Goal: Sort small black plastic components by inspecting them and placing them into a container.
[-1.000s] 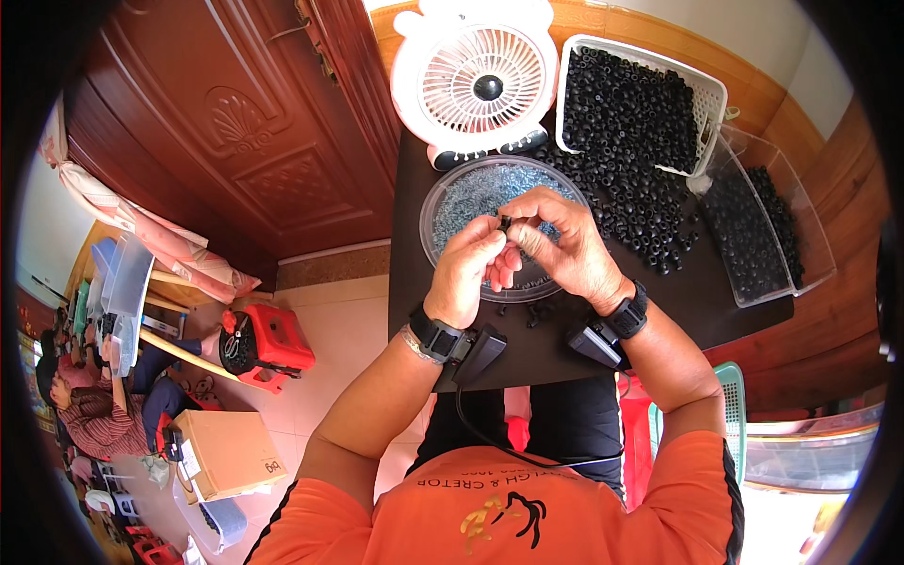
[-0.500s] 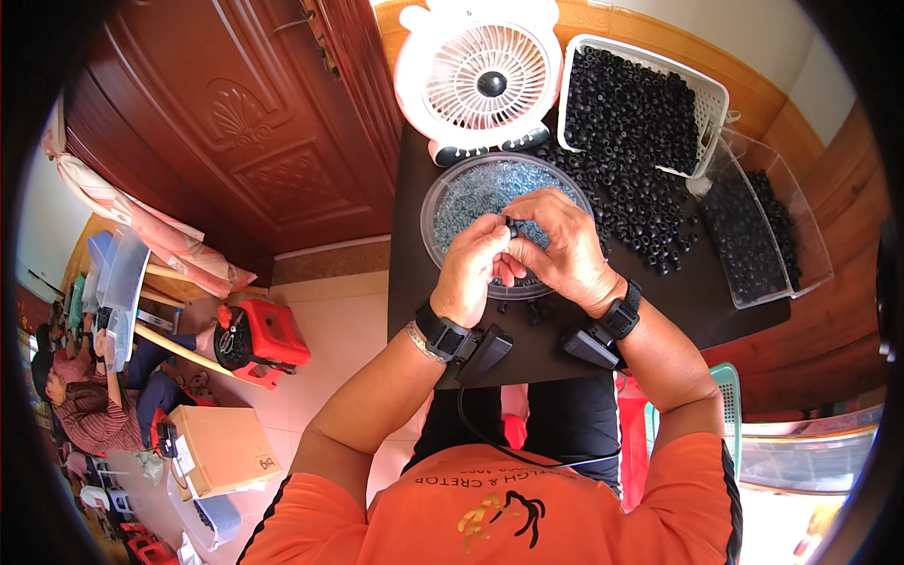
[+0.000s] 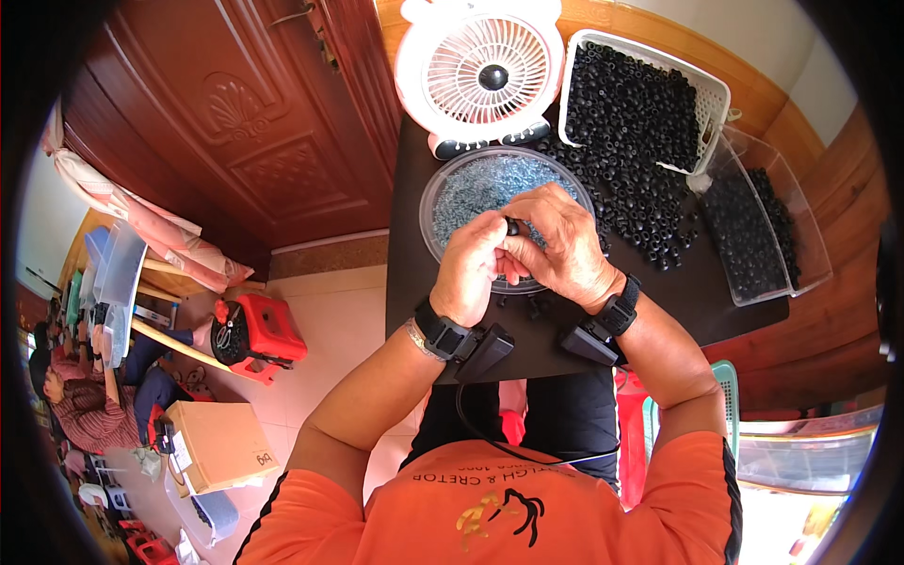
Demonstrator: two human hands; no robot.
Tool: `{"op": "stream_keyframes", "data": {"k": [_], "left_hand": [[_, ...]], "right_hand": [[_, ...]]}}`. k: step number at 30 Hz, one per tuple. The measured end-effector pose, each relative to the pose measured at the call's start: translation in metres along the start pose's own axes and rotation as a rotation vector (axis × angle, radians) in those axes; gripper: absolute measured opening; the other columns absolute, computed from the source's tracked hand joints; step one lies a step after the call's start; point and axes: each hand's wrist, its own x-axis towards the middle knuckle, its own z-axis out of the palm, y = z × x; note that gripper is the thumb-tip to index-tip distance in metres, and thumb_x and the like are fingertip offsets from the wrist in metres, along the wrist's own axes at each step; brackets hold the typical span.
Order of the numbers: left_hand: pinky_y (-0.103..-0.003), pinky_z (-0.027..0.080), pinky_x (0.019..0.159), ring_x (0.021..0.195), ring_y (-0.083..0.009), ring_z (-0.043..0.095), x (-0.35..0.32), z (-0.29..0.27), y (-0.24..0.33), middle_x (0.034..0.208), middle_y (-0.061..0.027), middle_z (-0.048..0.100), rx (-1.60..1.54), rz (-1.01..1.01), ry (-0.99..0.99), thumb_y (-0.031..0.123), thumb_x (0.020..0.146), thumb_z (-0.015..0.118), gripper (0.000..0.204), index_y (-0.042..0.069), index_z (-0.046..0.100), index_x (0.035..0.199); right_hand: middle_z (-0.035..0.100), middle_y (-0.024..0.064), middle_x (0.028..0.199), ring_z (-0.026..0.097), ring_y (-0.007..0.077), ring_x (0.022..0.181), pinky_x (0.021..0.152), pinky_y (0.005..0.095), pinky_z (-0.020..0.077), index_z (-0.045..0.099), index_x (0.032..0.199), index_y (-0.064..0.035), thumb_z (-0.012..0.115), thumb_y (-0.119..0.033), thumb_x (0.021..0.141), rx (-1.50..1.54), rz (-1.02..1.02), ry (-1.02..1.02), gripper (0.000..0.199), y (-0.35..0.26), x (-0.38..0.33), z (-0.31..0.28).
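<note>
Hand work above a dark, smooth-topped bench [image 3: 683,301]. A small, black, rounded part [image 3: 513,226], apparently plastic, is pinched in the fingers of the left hand [image 3: 465,268] over the near side of a round, clear plastic tub [image 3: 424,217]; the fingers of the right hand [image 3: 573,250] curl beside it, their grip hidden. Likely fault: the smooth, curved surface offers little purchase, so uneven pressure could drop the part among the glassy, pale-blue granular pieces [image 3: 480,184]. To the right, loose black bead-like pieces [image 3: 650,217] could roll if brushed; farther off, a white, perforated plastic basket [image 3: 713,108] holds more.
</note>
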Motion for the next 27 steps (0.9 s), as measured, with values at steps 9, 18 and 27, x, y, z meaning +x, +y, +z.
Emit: {"op": "stream_keyframes", "data": {"k": [9,18,27], "left_hand": [[-0.025,0.043,0.063,0.07,-0.0121,0.055,0.004,-0.003,-0.003,0.085,-0.0037,0.058,-0.065,0.059,-0.01,0.027,0.098,0.047,0.025,0.003,0.057,0.098],[-0.026,0.044,0.064,0.07,-0.0133,0.055,0.005,-0.002,-0.001,0.084,-0.0064,0.06,-0.019,0.044,0.007,0.026,0.099,0.043,0.028,0.002,0.057,0.1],[-0.026,0.045,0.059,0.066,-0.0165,0.059,0.001,-0.002,0.001,0.083,-0.0138,0.067,0.033,-0.035,-0.017,0.031,0.098,0.04,0.037,-0.002,0.057,0.095]], "right_hand": [[0.064,0.0093,0.092,0.06,0.0292,0.085,0.079,0.0387,0.0495,0.062,0.098,-0.0063,0.078,-0.006,0.065,0.106,0.035,0.035,0.036,0.005,0.001,0.004],[0.064,0.0109,0.092,0.061,0.0303,0.086,0.079,0.0399,0.0505,0.063,0.098,-0.0047,0.077,-0.007,0.066,0.041,0.051,0.026,0.035,0.004,0.001,0.002],[0.063,0.0134,0.09,0.06,0.0324,0.087,0.078,0.0401,0.0501,0.062,0.097,-0.0029,0.073,-0.006,0.069,-0.059,0.008,0.032,0.031,0.006,0.0,0.0]]}}
